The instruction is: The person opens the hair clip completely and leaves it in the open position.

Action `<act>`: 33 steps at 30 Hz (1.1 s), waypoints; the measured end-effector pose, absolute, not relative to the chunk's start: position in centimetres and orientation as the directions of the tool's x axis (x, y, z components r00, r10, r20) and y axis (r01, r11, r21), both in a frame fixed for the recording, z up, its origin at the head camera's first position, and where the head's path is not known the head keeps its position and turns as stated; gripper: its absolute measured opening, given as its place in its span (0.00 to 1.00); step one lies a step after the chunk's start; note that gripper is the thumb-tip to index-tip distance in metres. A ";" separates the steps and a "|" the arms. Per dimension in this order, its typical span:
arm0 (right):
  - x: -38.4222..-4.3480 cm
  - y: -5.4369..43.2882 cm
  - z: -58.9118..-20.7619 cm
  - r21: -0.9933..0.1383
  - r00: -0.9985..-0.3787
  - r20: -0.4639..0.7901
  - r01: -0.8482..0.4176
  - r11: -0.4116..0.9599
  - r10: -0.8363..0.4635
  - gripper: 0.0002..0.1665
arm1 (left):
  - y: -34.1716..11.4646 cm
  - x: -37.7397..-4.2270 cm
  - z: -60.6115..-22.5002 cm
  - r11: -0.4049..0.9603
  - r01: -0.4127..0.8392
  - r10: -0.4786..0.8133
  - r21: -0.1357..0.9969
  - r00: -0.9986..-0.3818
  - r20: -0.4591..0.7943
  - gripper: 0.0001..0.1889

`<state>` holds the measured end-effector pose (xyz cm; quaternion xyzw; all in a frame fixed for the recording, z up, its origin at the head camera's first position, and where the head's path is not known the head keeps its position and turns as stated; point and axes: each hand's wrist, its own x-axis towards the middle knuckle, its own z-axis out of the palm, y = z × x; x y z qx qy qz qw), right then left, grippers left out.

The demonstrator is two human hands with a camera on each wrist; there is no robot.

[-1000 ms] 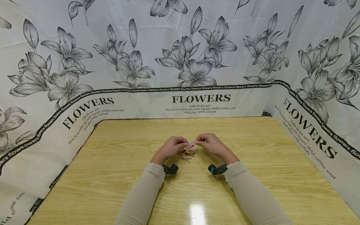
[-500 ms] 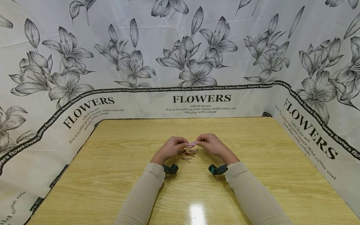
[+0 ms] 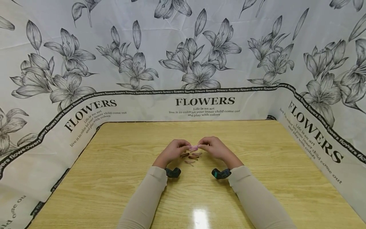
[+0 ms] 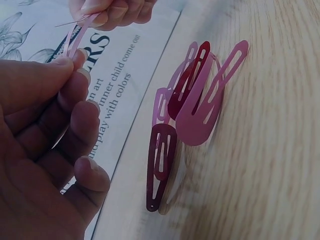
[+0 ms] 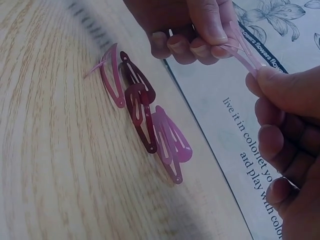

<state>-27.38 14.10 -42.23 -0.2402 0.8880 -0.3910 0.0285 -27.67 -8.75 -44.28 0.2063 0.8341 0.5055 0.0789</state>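
Observation:
A light pink snap hair clip [image 5: 242, 57] is held in the air between both hands, its two arms spread apart. My left hand [image 3: 172, 151] pinches one end between thumb and forefinger. At the other end, my right hand [image 3: 217, 148] pinches it the same way. On the table just below lie several more snap clips: a pink one [image 4: 192, 131] standing partly open, a bright red one [image 4: 176, 107] beside it, a maroon one [image 4: 161, 172], and a lilac one [image 5: 184, 152] at the far side of the group. Some of these overlap.
The wood-grain table [image 3: 114, 190] spreads around the hands. White cloth [image 3: 206, 111] printed with flowers and lettering borders its back and both sides. A dark wrist device [image 3: 173, 172] sits at the left wrist, another dark device [image 3: 221, 173] at the right.
Both hands stay almost in place and keep their pinch on the same hair clip, which appears slightly turned between the fingertips. The clips on the table have not moved.

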 end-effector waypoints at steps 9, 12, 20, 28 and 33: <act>-27.4 14.0 -42.5 -0.712 -0.887 0.142 -0.400 0.576 -0.440 0.09 | -8.8 -27.5 -44.3 0.398 0.256 0.419 0.881 -0.905 0.074 0.11; -27.4 14.0 -42.6 -0.713 -0.888 0.145 -0.399 0.576 -0.435 0.10 | -8.9 -27.4 -44.2 0.409 0.257 0.419 0.875 -0.905 0.071 0.11; -27.3 13.8 -42.5 -0.704 -0.884 0.162 -0.414 0.577 -0.438 0.12 | -9.3 -27.1 -43.7 0.420 0.262 0.418 0.869 -0.906 0.071 0.12; -27.6 13.6 -42.5 -0.707 -0.895 0.154 -0.396 0.586 -0.418 0.12 | -9.6 -27.5 -43.7 0.446 0.269 0.408 0.854 -0.910 0.073 0.12; -27.7 13.3 -42.4 -0.699 -0.901 0.165 -0.394 0.597 -0.401 0.10 | -9.7 -27.4 -43.2 0.467 0.293 0.409 0.835 -0.908 0.090 0.12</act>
